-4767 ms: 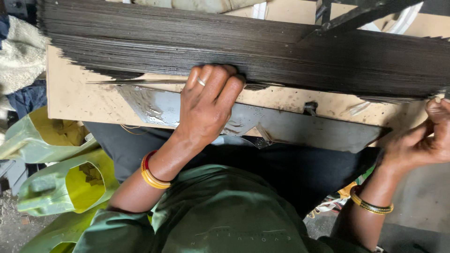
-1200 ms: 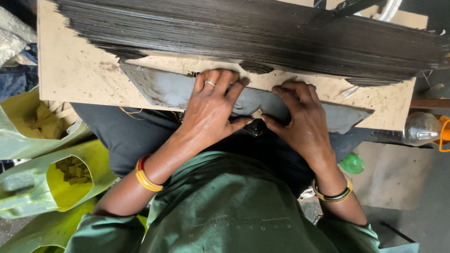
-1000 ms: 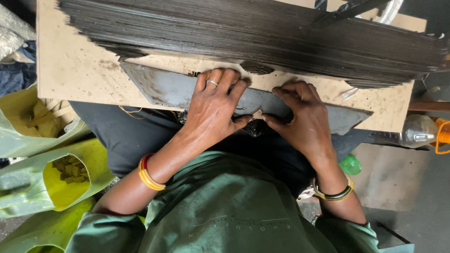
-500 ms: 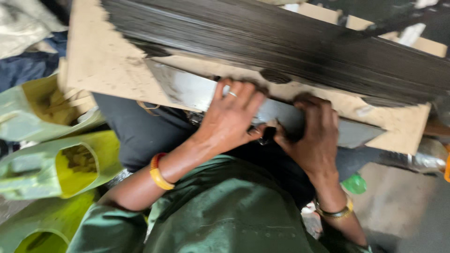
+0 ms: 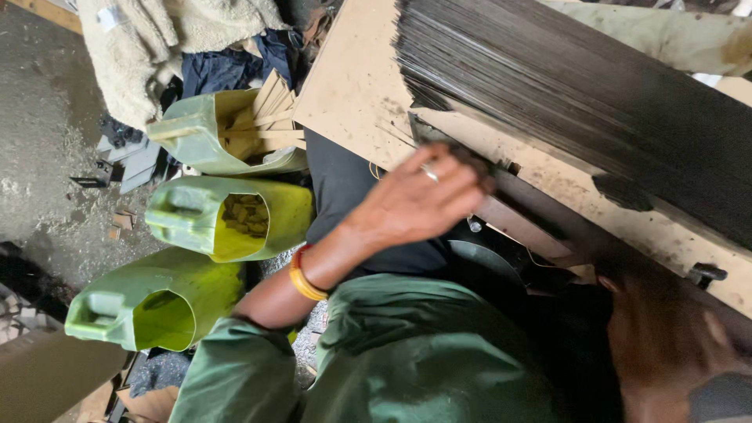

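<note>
Left hand: the left hand (image 5: 419, 200) is blurry. It lies flat on the near edge of the board, its fingers spread a little and resting on the grey metal strip (image 5: 521, 223). It grips nothing. A ring sits on one finger and orange bangles (image 5: 304, 274) sit on the wrist.
Right hand: the right hand (image 5: 666, 329) is a brown blur at the lower right, close to the board's edge. One cannot tell if it is wide or closed, or if it holds anything.
Metal strip: it runs along the near edge of the board, under the left fingers.
Sticks: a big flat pile of thin dark sticks (image 5: 580, 102) lies on the board, just past the left hand.
Board: the pale wooden board (image 5: 352, 86) serves as a bench across the person's lap.
Cans: three cut-open green plastic cans (image 5: 227, 215) lie on the floor on the left. The top one holds flat pale sticks, the middle one holds small yellow bits.
Cloth: a cream woolly cloth (image 5: 157, 39) lies on the floor above the cans.
Clothes: the person wears a green top (image 5: 407, 360).
</note>
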